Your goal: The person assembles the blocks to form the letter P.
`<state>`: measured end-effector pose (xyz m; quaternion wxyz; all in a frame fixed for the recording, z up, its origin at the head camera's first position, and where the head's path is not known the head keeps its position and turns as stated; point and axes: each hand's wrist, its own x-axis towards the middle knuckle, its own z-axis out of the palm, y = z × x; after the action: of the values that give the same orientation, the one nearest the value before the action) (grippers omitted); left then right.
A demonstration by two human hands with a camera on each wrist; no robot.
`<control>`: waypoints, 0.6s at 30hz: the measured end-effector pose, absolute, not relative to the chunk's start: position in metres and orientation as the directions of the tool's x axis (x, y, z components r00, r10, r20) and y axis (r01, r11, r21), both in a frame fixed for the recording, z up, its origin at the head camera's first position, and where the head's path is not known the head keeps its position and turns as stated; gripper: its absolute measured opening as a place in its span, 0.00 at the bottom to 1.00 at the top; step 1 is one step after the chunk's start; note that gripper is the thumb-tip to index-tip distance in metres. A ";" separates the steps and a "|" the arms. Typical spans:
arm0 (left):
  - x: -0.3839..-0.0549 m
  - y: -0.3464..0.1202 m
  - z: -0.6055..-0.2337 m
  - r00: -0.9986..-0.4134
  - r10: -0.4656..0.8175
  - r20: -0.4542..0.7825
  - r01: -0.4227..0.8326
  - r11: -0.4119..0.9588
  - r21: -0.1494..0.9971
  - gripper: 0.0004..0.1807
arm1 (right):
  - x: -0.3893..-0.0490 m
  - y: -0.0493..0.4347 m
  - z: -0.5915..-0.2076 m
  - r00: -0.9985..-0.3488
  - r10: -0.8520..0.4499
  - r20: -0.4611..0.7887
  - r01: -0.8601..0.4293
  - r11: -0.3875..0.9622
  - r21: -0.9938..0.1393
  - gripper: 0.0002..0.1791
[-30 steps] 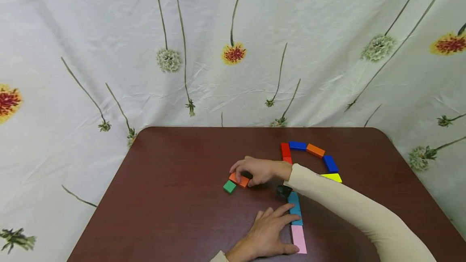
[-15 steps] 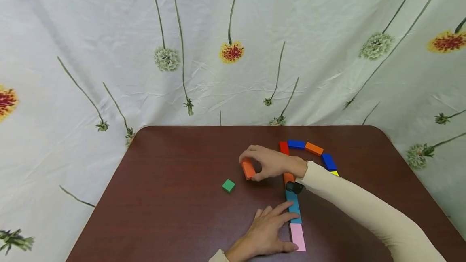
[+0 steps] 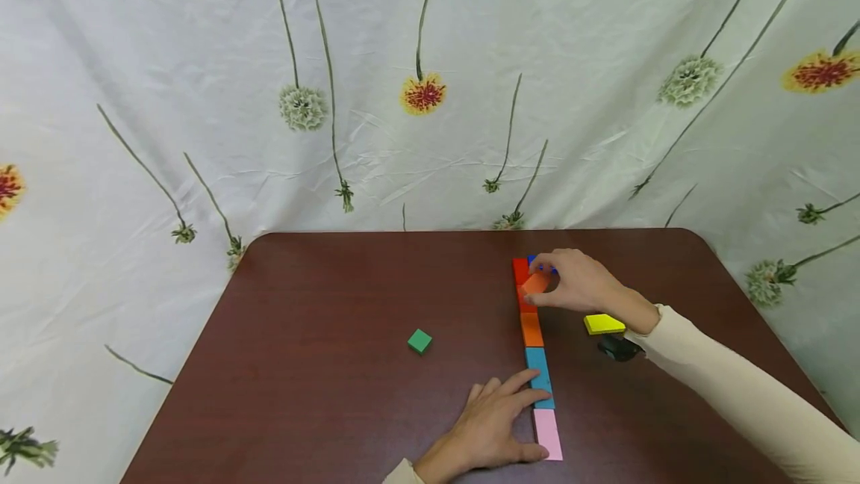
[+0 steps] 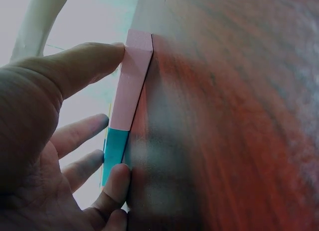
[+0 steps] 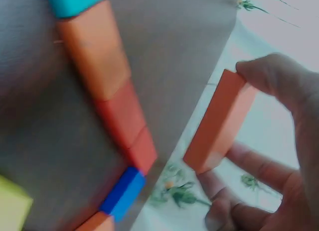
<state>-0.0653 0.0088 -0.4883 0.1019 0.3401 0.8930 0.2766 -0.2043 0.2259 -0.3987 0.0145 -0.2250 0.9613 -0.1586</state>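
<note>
My right hand (image 3: 581, 282) pinches an orange wooden block (image 3: 536, 284) between thumb and fingertips, above the far end of a row of blocks. In the right wrist view the held orange block (image 5: 219, 124) hangs apart from the row. My left hand (image 3: 490, 424) rests beside the row's near end with fingers spread. Its fingertips touch the light blue part (image 3: 539, 358) of the row, and its thumb touches the near end of the pink block (image 3: 547, 435). Beyond the light blue lie another orange block (image 3: 531, 329) and red blocks (image 5: 122, 116).
A green block (image 3: 419, 341) lies alone left of the row. To the right is a yellow block (image 3: 603, 323), partly behind the right forearm. A blue block (image 5: 124, 191) adjoins the red end. The brown table (image 3: 322, 349) ends at a flowered white cloth (image 3: 376, 95).
My right hand has picked up the orange block from beside the green one and carried it right, over the row's far end. The left hand stays in place.
</note>
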 end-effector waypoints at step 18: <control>-0.065 0.010 -0.488 -0.746 0.666 0.023 0.564 0.612 0.555 0.35 | -0.179 0.264 -0.431 -0.951 -0.302 -0.066 -0.286 0.941 -0.182 0.28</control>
<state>-0.0654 0.0099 -0.4877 0.0930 0.3443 0.8929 0.2748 -0.1791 0.2637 -0.4309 0.0464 -0.1492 0.9840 -0.0856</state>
